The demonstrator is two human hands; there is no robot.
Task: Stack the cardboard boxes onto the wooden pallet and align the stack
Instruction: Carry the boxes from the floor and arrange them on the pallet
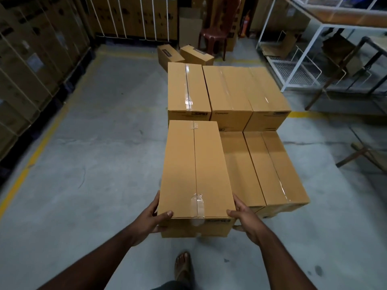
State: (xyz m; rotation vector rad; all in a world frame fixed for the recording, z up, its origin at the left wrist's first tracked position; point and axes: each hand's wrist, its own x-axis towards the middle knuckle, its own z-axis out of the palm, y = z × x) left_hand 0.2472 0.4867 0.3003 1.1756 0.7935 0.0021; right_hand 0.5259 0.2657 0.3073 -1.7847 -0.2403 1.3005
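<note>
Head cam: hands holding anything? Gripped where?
Yes: one cardboard box, held at its near end. Left hand grips the near-left corner, right hand the near-right corner, thumbs on the top face.

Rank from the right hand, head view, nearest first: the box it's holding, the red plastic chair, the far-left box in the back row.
1. Held box, gripped by the right hand at its near end.
2. Back-row left box, ahead, beyond the held one.
3. Red chair, against the back wall.

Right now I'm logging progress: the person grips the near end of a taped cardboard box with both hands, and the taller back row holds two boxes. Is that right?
Not quite. The head view shows three boxes in the back row, not two. The rest stands: the left hand and right hand grip the near end of the taped cardboard box.
</note>
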